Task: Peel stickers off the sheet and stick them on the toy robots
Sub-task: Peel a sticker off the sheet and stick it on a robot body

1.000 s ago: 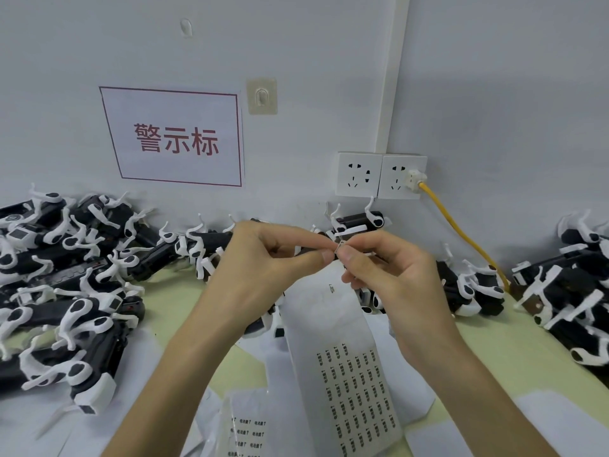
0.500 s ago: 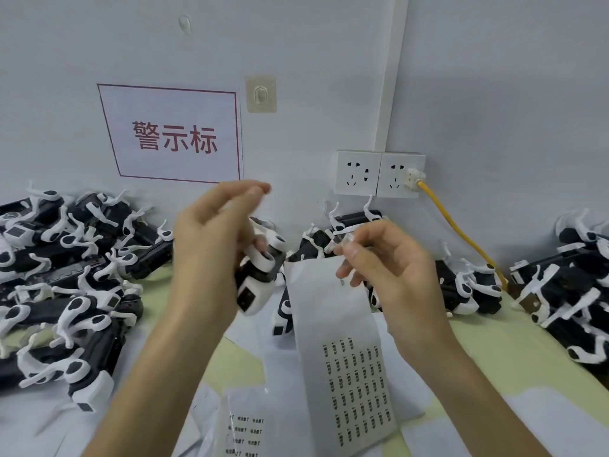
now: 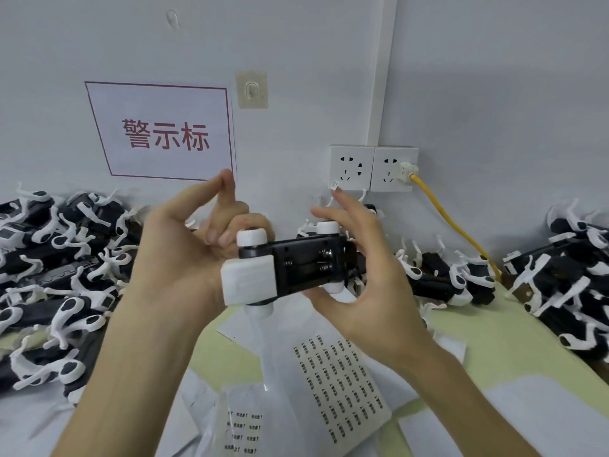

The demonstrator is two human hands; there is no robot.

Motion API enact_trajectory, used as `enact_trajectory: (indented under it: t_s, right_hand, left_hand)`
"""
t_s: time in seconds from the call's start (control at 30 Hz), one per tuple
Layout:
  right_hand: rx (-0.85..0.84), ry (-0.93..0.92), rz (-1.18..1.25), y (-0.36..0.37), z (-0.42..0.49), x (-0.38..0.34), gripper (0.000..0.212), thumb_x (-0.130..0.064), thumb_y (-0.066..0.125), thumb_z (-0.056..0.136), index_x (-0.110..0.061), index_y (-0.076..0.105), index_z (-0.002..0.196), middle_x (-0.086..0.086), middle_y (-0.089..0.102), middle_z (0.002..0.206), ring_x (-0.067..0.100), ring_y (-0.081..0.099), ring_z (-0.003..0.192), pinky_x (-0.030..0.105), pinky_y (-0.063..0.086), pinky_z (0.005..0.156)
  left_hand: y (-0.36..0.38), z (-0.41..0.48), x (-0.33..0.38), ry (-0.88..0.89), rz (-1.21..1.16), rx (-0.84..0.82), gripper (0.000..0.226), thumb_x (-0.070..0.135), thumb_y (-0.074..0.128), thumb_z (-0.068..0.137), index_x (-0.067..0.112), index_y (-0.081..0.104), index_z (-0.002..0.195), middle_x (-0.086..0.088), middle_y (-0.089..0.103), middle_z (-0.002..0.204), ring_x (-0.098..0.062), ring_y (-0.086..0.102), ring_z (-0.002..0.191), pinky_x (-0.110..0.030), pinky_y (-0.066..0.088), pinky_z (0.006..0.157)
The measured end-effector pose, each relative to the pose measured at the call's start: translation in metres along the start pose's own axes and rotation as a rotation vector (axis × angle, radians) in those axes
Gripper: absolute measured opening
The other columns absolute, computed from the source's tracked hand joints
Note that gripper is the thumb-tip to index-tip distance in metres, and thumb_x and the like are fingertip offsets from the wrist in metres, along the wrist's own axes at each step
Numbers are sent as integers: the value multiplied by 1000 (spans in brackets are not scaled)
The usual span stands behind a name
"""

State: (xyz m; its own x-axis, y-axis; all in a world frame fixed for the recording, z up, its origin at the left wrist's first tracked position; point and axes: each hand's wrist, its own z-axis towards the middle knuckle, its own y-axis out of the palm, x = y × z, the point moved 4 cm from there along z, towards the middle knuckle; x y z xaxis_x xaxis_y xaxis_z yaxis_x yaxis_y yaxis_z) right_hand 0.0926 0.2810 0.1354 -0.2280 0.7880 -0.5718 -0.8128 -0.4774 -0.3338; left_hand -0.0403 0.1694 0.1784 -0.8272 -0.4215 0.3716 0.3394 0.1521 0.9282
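A: Fingers first: the left hand's [image 3: 178, 258] lower fingers [image 3: 230, 234] curl behind the toy robot [image 3: 296, 265], while its forefinger and thumb stand clear and hold nothing.

B: And the right hand [image 3: 372, 291]?

A: Its thumb is under the toy's other end and its fingers spread behind it. A small white sticker [image 3: 334, 185] clings to the raised forefinger's tip.

B: 1 second ago both hands were pinching at the sticker sheet [image 3: 339, 374].

A: Now the sheet lies mid-tabletop [image 3: 494, 331], toward the near edge. The toy is up with its underside showing. The peel looks done, so sticking comes next.

B: Materials?

A: A hard black plastic body, matte white blocks and round knobs, and metal springs in an open battery bay. The sheet is thin and glossy, with rows of tiny printed labels. The heaped toys [image 3: 59, 275] crowd the left edge.
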Motion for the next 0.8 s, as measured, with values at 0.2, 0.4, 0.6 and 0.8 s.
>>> enact_trajectory:
  t_s: [0.2, 0.4, 0.6, 0.8]
  right_hand:
    - [-33, -1, -22, -19, 9, -9, 91, -23, 92, 70, -37, 42, 144, -16, 65, 128, 16, 61, 121, 18, 43, 98]
    - [48, 95, 50, -47, 16, -13, 81, -55, 88, 58, -53, 49, 128, -12, 73, 114, 16, 68, 107, 36, 53, 92]
    - [-43, 190, 91, -50, 20, -2, 85, -58, 87, 54, -47, 52, 130, -4, 71, 99, 16, 70, 99, 22, 50, 86]
    - [-125, 254, 130, -51, 18, 5, 77, -59, 81, 64, -44, 52, 133, 0, 74, 102, 19, 70, 102, 41, 52, 98]
  left_hand:
    - [-21, 9, 3, 35, -83, 208, 3, 7, 62, 83, 7, 63, 85, 5, 40, 66, -14, 48, 49, -15, 47, 54]
    - [-4, 19, 15, 407, 926, 86, 30, 33, 46, 104, 14, 66, 95, -2, 65, 81, -23, 65, 83, -34, 48, 82]
    - [2, 7, -31, 218, 2080, -535, 56, 66, 73, 76, 52, 48, 125, 28, 67, 110, 1, 66, 100, -20, 51, 81]
    - [-5, 12, -41, 73, 1844, -502, 48, 55, 82, 72, 41, 60, 112, 15, 70, 88, -8, 69, 80, -25, 55, 71]
